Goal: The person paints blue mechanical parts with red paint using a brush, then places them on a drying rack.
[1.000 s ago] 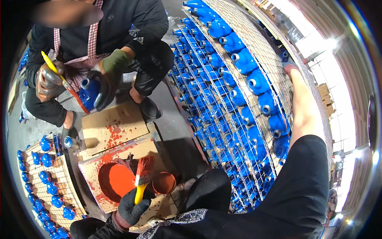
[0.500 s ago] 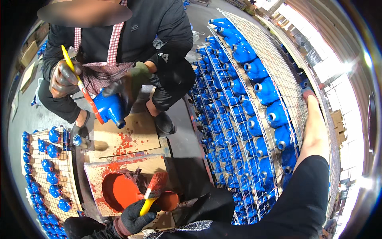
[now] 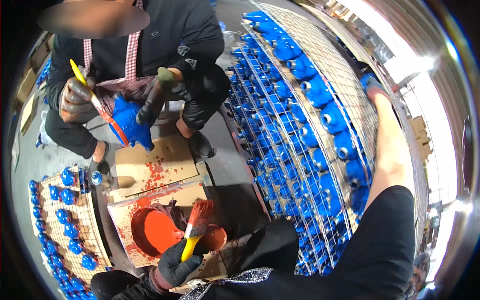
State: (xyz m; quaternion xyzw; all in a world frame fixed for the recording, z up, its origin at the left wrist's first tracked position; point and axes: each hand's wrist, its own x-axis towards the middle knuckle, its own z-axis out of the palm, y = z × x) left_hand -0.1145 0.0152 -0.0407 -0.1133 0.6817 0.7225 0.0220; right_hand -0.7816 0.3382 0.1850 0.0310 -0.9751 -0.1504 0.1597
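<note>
One paintbrush (image 3: 195, 231) is clamped bristles-up in the left hand (image 3: 179, 264) near the paint bowl (image 3: 138, 231), perhaps keeping paint off things; whether the right hand (image 3: 376, 91) grips the blue casting (image 3: 368, 80), I can't tell.

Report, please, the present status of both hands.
Left hand gripping yellow-handled paintbrush, bristles red. Right hand at blue part, grip unclear. Wire rack beside right forearm.

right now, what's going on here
The camera wearer's left hand holds a yellow-handled brush with red bristles, near an open tub of red paint. The right hand is stretched far out by the wire racks, at a blue part; its grip is unclear. Opposite, a co-worker holds another blue part with a second brush at its edge.
</note>
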